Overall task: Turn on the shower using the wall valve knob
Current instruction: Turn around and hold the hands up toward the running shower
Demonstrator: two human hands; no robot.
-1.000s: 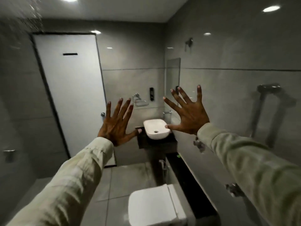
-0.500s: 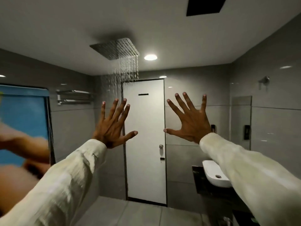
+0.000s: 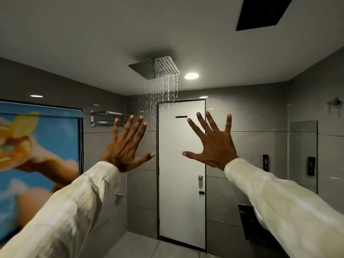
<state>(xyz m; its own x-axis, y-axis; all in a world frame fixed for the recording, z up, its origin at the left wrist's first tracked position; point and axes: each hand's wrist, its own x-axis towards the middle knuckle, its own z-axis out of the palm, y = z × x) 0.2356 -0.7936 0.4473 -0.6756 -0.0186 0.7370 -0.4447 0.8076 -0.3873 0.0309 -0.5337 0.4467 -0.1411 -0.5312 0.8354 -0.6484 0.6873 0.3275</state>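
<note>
The left hand (image 3: 125, 148) is raised in front of the camera with its back toward the viewer; all five fingers are spread wide and it holds nothing. The right hand (image 3: 212, 146) is raised beside it at the same height, also with the back toward the viewer, fingers fanned apart and empty; the two thumbs point toward each other with a gap between them. Both arms are stretched forward and up in pale cream sleeves (image 3: 279, 203).

Above the hands, between them, a square metal shower head (image 3: 155, 67) is fixed flat under the ceiling (image 3: 93, 34); thin streams of water (image 3: 162, 94) fall from it and pass behind the fingertips of the left hand. The wall valve knob I cannot identify with certainty; a small metal fitting (image 3: 118, 194) sits on the grey tiled wall (image 3: 143, 192) below the left hand.

Behind the gap between the hands stands a white door (image 3: 181, 211) with a round knob (image 3: 200, 177). Left of the left hand, just beside its fingertips, a metal towel rack (image 3: 104, 118) is mounted on the wall; further left hangs a blue printed blind (image 3: 37, 146). Right of the right hand is a glass panel (image 3: 302, 155); below the right forearm a dark counter (image 3: 247, 224) is partly hidden. Above the right hand, the ceiling has one round lamp (image 3: 191, 75) and a dark vent (image 3: 260, 13).
</note>
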